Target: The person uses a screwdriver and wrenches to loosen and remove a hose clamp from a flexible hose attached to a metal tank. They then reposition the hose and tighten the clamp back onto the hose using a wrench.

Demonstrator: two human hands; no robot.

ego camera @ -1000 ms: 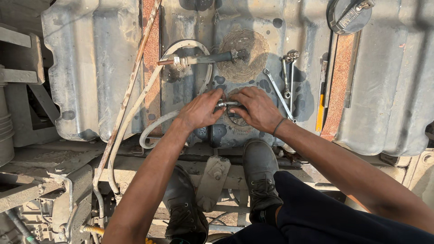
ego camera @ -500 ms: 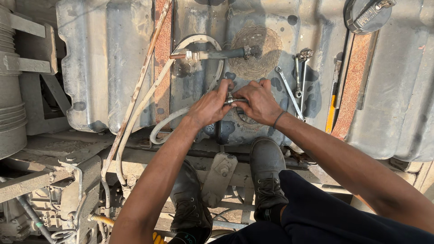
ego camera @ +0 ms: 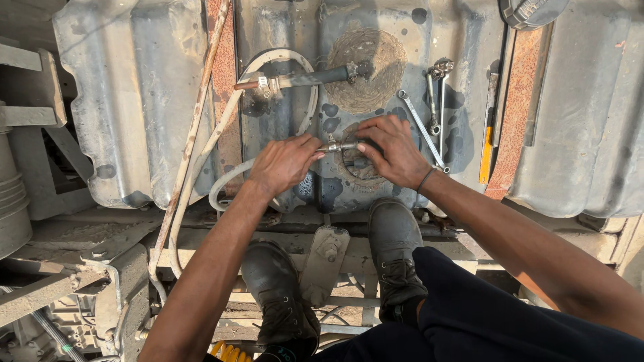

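Observation:
My left hand grips the end of a pale hose where a small metal fitting sticks out toward the right. My right hand rests on a round dark port in the top of a dirty grey metal tank, its fingertips closed on the fitting's other end. Both hands meet at the fitting, just above my two black boots.
Two spanners lie on the tank right of my right hand. A black hose with a clamp runs to another round port above. A yellow-handled tool lies by a rusty strap. Frame parts and pipes sit below left.
The view has shifted slightly, so the tank sits a little more to the right. Both hands stay on the fitting with only small finger movement.

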